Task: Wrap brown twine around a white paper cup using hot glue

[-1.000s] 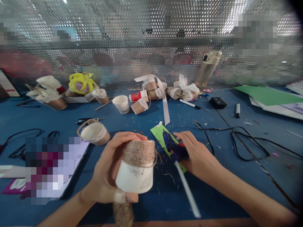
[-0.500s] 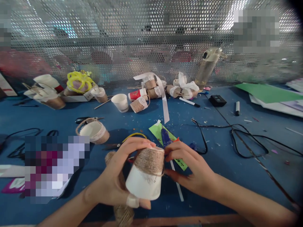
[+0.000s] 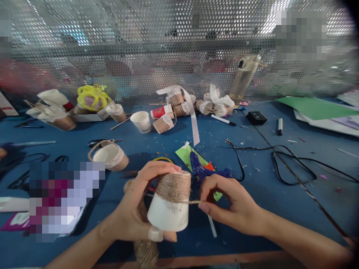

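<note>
Your left hand [image 3: 133, 209] grasps a white paper cup [image 3: 168, 216], wide end down, fingers over the narrow top and thumb low on the near side, while your right hand [image 3: 232, 203] pinches a strand of twine [image 3: 195, 202] drawn out straight from the cup's side. You hold the cup above the near part of the counter [image 3: 263, 168], its upper half wound in twine. Below your left hand, a bundle of twine [image 3: 146, 256] lies by the near edge. Just beyond your right hand, a blue glue gun [image 3: 197, 169] rests on a green paper strip [image 3: 183, 154]. Off to the left sits a handled cup [image 3: 120, 162]. Toward the counter's far edge you have a plain white cup [image 3: 141, 122], a white ribbon [image 3: 194, 125] and a clear bottle [image 3: 241, 84], with a green sheet [image 3: 316, 109] farther right.
</note>
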A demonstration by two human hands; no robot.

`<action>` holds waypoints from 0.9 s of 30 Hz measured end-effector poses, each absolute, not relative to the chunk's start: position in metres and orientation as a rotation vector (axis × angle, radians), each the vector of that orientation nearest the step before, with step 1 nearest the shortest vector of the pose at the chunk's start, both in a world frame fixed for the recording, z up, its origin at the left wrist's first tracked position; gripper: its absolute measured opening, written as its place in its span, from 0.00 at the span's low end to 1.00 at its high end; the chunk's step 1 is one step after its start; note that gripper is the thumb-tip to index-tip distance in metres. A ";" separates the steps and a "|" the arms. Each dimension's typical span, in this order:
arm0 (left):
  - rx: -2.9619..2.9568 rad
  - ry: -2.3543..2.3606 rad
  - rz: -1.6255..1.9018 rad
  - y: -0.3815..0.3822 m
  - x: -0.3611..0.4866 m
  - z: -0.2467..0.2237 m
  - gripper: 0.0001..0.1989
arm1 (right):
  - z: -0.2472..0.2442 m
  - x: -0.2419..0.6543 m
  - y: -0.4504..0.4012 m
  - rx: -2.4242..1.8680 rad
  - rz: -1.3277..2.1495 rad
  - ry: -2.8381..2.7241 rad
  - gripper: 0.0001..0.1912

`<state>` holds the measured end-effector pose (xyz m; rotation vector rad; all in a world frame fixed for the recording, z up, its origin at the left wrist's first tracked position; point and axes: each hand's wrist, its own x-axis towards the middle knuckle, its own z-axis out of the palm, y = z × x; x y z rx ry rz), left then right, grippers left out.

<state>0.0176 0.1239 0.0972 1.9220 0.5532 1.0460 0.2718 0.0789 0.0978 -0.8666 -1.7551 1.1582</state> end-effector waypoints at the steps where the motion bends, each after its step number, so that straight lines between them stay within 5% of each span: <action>1: 1.913 0.558 1.054 0.124 0.018 0.097 0.46 | 0.098 0.272 0.079 -0.883 1.195 -1.742 0.04; 27: 1.735 0.473 1.055 0.113 0.024 0.092 0.47 | 0.098 0.268 0.081 -0.987 1.527 -1.515 0.13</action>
